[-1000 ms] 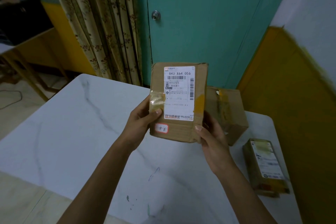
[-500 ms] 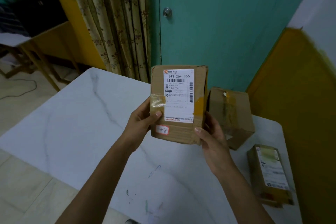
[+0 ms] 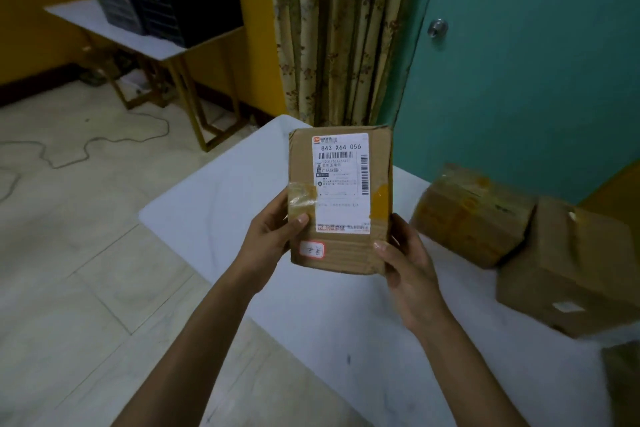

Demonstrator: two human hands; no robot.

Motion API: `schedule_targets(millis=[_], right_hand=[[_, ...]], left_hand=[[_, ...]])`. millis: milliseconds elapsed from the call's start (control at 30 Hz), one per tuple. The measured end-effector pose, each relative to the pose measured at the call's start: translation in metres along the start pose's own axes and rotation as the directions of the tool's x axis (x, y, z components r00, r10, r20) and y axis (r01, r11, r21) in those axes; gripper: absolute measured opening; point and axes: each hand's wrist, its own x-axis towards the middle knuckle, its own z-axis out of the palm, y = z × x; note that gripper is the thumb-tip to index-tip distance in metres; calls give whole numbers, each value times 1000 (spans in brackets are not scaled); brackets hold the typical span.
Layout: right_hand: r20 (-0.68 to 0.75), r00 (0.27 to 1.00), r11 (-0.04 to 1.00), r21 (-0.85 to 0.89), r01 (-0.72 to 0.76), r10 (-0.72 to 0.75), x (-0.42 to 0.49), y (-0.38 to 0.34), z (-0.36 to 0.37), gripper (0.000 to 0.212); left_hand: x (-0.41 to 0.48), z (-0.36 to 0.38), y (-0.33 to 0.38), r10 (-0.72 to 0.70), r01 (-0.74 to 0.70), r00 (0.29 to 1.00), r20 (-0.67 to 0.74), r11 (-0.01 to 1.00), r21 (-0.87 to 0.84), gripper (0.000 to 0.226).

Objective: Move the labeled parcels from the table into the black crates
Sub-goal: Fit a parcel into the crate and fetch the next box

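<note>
I hold a brown cardboard parcel upright above the white marble table, its white shipping label facing me. My left hand grips its left edge with the thumb on the front. My right hand grips the lower right edge. Two more cardboard parcels lie on the table to the right: a taped one and a larger box. The black crates stand on a side table at the far left, with items visible inside.
The side table with wooden legs stands against a yellow wall across a tiled floor. A cable snakes over the floor. A floral curtain and a teal door are behind the marble table.
The view has swung to the left, bringing the black crates and floor into sight. The held parcel keeps its place between my hands; the small labelled parcel at right has left the frame.
</note>
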Motion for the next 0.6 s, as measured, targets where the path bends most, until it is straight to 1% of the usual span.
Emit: schedule_targets(millis=[167,333,433,533,600], right_hand=[[118,992,999,-5,-39,39,23,45,127,65],[261,963,998,-20,-64,67,43,86,251,58],[328,936,992,-20,-126,126,53,108,314,58],[395,902,984,-57,-167,176,67,129,368,54],[404,889,977,-77,-201,215,79,141,399,61]], left_hand=[[-26,-133,25,31,-29,992,-122,999,18,51],[-61,-255,46,28,-32,968,-248,999,-11,51],[-83,-316,58,35,-44,938,-346,999,-18,53],[-100,-366,64,38,-56,894,-447,998,-28,54],[-105,-395,66,34,-61,860,-510,997,-37,57]])
